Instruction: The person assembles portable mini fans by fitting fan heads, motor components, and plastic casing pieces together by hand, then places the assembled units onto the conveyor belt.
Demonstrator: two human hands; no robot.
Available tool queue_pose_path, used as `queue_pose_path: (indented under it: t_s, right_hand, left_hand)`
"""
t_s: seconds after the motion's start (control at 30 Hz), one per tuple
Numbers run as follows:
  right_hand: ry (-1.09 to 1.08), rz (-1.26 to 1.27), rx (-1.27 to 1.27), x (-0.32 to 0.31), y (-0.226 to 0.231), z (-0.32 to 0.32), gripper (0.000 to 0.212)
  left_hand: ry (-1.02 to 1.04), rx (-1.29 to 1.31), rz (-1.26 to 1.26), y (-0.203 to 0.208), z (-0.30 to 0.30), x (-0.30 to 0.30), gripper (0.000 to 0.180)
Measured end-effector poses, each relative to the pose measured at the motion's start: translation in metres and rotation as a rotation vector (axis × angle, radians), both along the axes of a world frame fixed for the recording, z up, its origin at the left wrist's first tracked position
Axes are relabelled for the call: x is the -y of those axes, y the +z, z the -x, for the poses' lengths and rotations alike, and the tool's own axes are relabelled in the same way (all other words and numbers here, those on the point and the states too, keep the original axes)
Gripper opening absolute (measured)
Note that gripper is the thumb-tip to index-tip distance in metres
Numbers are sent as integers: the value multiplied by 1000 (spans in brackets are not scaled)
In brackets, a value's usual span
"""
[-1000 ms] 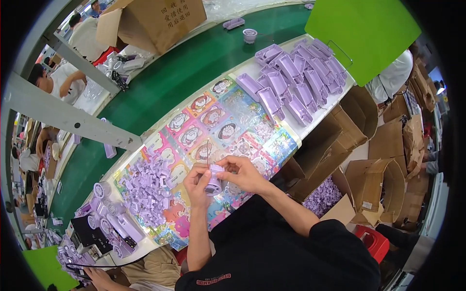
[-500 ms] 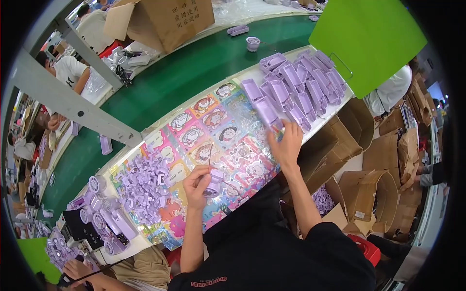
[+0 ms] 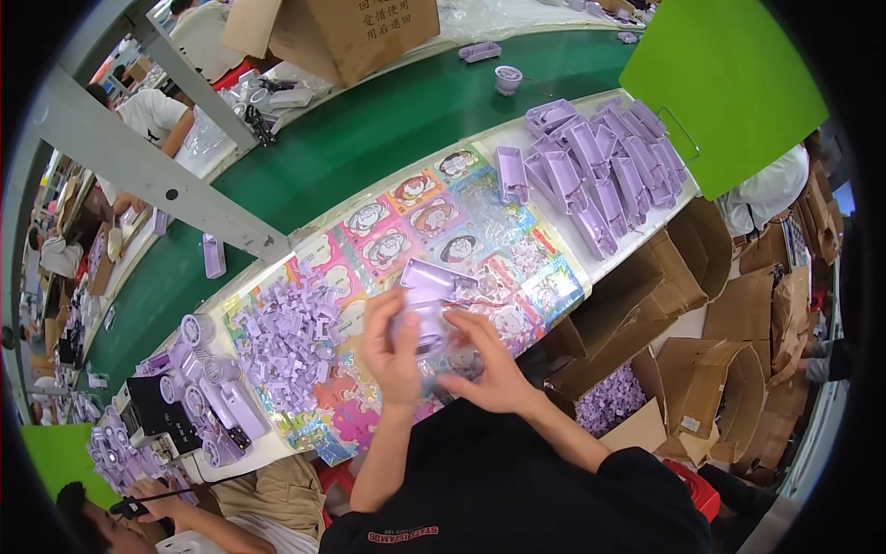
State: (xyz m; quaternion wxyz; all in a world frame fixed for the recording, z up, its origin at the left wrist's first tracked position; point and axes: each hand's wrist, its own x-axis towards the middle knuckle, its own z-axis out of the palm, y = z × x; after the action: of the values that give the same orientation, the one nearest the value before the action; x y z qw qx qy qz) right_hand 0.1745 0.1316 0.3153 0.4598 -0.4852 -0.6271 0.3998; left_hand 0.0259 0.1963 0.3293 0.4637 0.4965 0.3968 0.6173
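Observation:
My left hand (image 3: 391,355) is closed around a round light-purple plastic part (image 3: 426,325), smeared by motion, above the colourful mat. My right hand (image 3: 494,366) is just to the right of that part, thumb and fingers apart; whether a fingertip touches it, I cannot tell. Just beyond both hands, a long purple plastic housing (image 3: 437,276) lies on the mat, its hollow side up. A heap of small purple plastic pieces (image 3: 288,343) covers the mat to the left. At the far right of the table, many similar long housings (image 3: 600,166) are piled.
A green conveyor belt (image 3: 369,125) runs beyond the table, carrying a purple cup-shaped part (image 3: 507,80). A grey metal post (image 3: 175,189) slants at the left. Cardboard boxes (image 3: 637,286) stand at the right, below a green panel (image 3: 729,92). A co-worker's hand (image 3: 157,499) is at lower left.
My right hand has come back from the pile to beside my left hand. A long housing from the pile's near edge now lies on the mat. The whole view has shifted slightly.

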Motion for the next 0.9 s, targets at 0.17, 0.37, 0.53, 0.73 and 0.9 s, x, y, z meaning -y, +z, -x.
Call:
queue_pose_path:
  t_s: [0.17, 0.37, 0.53, 0.73, 0.9]
  right_hand:
    - [-224, 226, -781, 8, -13, -18, 79]
    - [-383, 226, -343, 2, -6, -65, 66]
    - [-459, 29, 392, -4, 15, -77, 72]
    - [-430, 5, 377, -10, 31, -55, 67]
    - [-368, -32, 465, -12, 27, -49, 71]
  left_hand:
    - [-522, -236, -149, 12, -16, -10, 55]
    - [-401, -1121, -574, 12, -9, -74, 67]
    - [-773, -1333, -185, 21, -9, -80, 59]
    - [-849, -1093, -183, 21, 2, -74, 64]
    - [-876, -1038, -43, 24, 4, -72, 57]
